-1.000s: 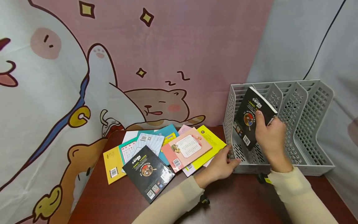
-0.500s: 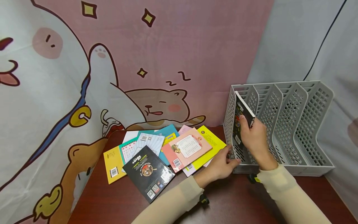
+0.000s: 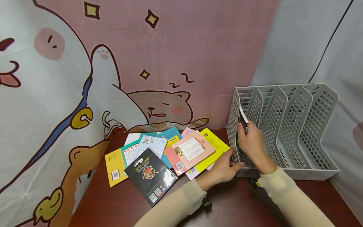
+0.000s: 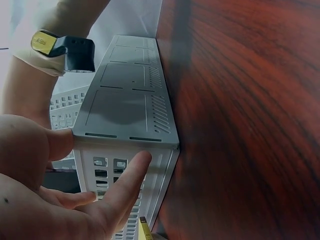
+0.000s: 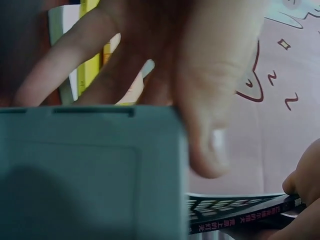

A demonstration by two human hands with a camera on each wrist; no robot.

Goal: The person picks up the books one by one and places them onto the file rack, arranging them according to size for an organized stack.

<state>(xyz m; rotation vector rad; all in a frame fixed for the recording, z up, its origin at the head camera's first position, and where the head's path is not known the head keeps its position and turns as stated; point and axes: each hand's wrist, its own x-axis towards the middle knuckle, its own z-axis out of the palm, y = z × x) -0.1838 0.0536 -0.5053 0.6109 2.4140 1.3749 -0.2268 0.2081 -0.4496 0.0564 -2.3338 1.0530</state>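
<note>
In the head view my right hand (image 3: 253, 145) pinches a thin black book (image 3: 243, 120) by its spine, thumb on the left face. The book stands upright in the leftmost compartment of the grey book rack (image 3: 302, 174), close along its left wall. Pink lettering shows on the black book's spine (image 5: 240, 220) in the right wrist view. My left hand (image 3: 222, 167) holds the rack's front left corner. Its thumb bears on the front edge and its fingers lie along the perforated outer side, as the left wrist view shows.
Left of the rack, several books and booklets overlap on the dark red table (image 3: 227, 205). Among them are another black book (image 3: 150, 176), a pink book (image 3: 188, 151), a yellow book (image 3: 212, 142) and an orange-yellow booklet (image 3: 114, 167). A printed cloth (image 3: 221, 56) hangs behind.
My right hand has moved left and down with the black book, turning it edge-on and lowering it into the leftmost compartment. My left hand has stayed at the rack's corner.
</note>
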